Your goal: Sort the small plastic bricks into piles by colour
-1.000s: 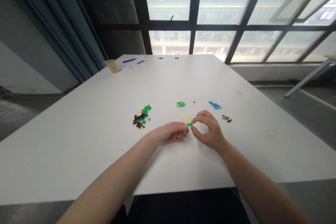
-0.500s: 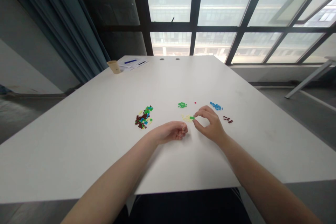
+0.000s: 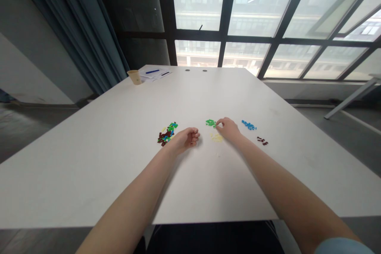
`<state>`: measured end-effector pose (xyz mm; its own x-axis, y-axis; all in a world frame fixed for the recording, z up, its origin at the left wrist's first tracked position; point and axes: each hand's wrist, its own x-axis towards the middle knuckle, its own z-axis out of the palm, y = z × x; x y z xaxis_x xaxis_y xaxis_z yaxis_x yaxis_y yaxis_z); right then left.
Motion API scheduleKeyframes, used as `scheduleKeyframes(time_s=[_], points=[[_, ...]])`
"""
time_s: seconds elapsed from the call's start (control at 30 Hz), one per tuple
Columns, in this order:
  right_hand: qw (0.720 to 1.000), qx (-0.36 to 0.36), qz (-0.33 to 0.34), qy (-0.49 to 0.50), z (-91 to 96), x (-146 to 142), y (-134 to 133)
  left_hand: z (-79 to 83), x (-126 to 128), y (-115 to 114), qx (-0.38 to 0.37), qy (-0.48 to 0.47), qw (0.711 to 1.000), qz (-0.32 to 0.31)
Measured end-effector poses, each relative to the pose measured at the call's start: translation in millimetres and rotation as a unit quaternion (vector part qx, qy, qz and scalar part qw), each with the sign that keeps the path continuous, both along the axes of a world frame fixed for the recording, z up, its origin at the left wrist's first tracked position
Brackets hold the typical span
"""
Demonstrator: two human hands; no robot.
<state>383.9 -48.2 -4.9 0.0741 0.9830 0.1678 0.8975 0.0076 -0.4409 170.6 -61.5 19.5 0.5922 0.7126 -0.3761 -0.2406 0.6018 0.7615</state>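
At a long white table (image 3: 89, 174), a person's right hand (image 3: 228, 129) reaches to the edge of a small heap of green plastic bricks (image 3: 210, 123), thumb and forefinger drawn close together at the heap's right side. At this distance it is hard to tell whether they pinch a brick. The left hand (image 3: 185, 139) sits just beside a mixed heap of dark red, green, blue and yellow bricks (image 3: 166, 134), its fingers (image 3: 193, 134) curled loosely inward, with nothing showing between them. A heap of pale yellow bricks (image 3: 216, 137) lies just below the right hand, with nothing in the way. Farther right are a heap of blue bricks (image 3: 249, 125) and a few dark red bricks (image 3: 262, 140). The green heap runs roughly left to right, its single bricks too small for their direction to be told. Well beyond the hands, near the far end of the table, stand a paper cup (image 3: 135, 77) and sheets of paper (image 3: 156, 74) with a blue pen (image 3: 152, 71) on them; the print is too small to read. A dark blue curtain (image 3: 74, 27) hangs beside a gridded window (image 3: 202, 4), and a light blue sleeve (image 3: 342, 247) shows at the lower right.
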Motion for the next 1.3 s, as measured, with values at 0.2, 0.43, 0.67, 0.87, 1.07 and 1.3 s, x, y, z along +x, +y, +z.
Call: scheduleKeyframes(time_s=[0.2, 0.43, 0.67, 0.87, 1.07, 1.3], points=[[0.999, -0.038, -0.033, -0.021, -3.9, -8.7, 9.7, -1.8, -3.6, 6.0, -0.019, -0.001, 0.999, 0.050], [0.999, 0.003, -0.042, -0.008, -0.1, -7.5, 4.2, 0.4, -4.0, 7.4, 0.062, 0.093, 0.991, 0.074], [1.000, 0.017, 0.003, 0.005, 4.1, 16.0, -32.7, -8.9, -15.5, 19.7, 0.211, 0.261, 0.929, 0.155], [0.996, 0.062, 0.008, 0.058, 1.2, 40.4, -59.7, -12.3, -53.1, 36.4, 0.418, 0.603, 0.651, 0.194], [0.991, 0.095, 0.009, 0.095, 6.4, 53.0, -59.2, -21.6, -61.0, 44.2, 0.423, 0.681, 0.584, 0.125], [0.992, 0.081, 0.037, 0.090, 10.1, 50.6, -62.4, -27.5, -49.5, 41.0, 0.435, 0.709, 0.545, 0.101]])
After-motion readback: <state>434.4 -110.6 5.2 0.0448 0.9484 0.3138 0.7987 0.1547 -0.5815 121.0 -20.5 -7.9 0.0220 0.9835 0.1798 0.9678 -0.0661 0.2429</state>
